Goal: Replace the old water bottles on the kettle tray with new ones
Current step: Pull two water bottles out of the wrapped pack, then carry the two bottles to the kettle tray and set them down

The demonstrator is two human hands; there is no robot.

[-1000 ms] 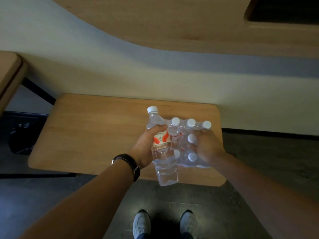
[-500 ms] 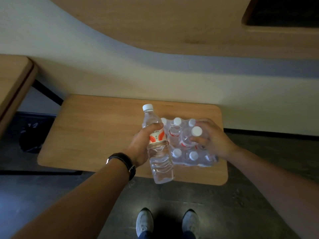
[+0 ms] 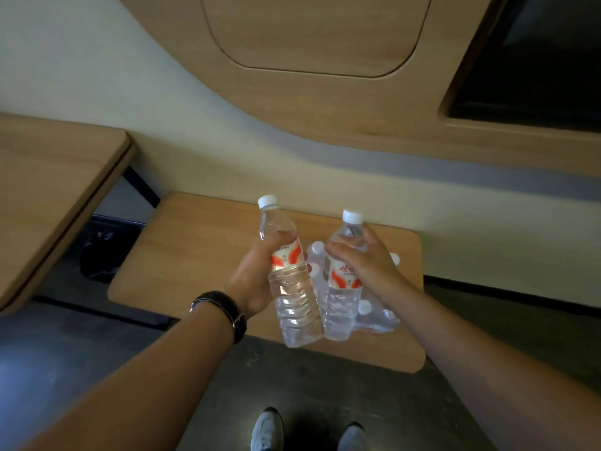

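Observation:
My left hand [image 3: 257, 278] grips a clear water bottle [image 3: 291, 297] with a white cap and a red-and-white label, held upright above the low wooden bench [image 3: 201, 255]. My right hand [image 3: 367, 265] holds a second water bottle [image 3: 341, 307] of the same kind by its shoulder, right beside the first. Behind and below both bottles lies the shrink-wrapped pack of water bottles [image 3: 377, 317] on the bench, mostly hidden by my hands. No kettle tray is in view.
A higher wooden table [image 3: 48, 196] juts in from the left. A dark bin with a bag [image 3: 100, 255] stands on the floor under it. A curved wooden wall panel [image 3: 312, 60] hangs above. My shoes [image 3: 270, 431] are on the dark floor.
My right hand has pulled a second bottle up out of the pack. Both hands have risen with their bottles, and the view has tilted up.

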